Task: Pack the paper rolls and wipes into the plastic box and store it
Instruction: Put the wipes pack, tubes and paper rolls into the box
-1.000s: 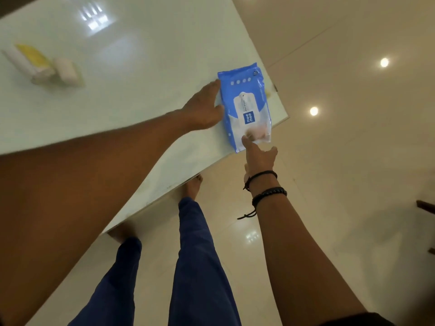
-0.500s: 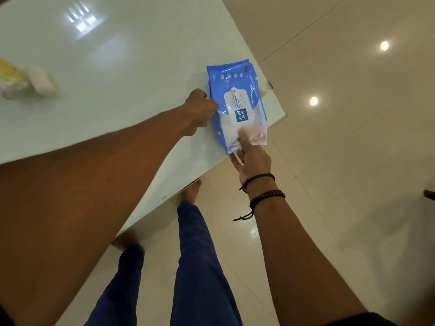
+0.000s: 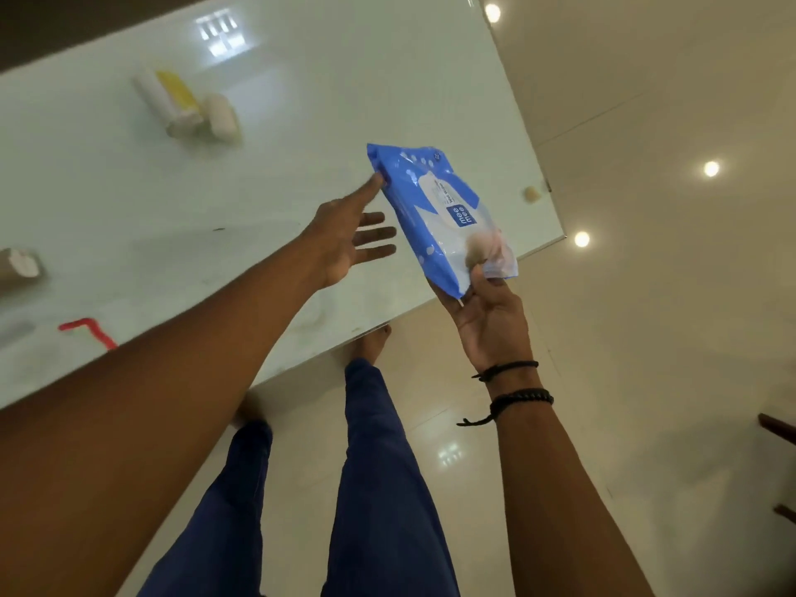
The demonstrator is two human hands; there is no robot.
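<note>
Right hand grips the blue wipes pack by its near end, tilted above the surface corner. Left hand spread wide, 1 fingertip touching the pack's far edge. Paper rolls well left of the pack.

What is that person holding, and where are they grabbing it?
The right hand holds the blue wipes pack by its near bottom end, thumb on top. The left hand is open, one fingertip touching the pack's far left edge.
</note>
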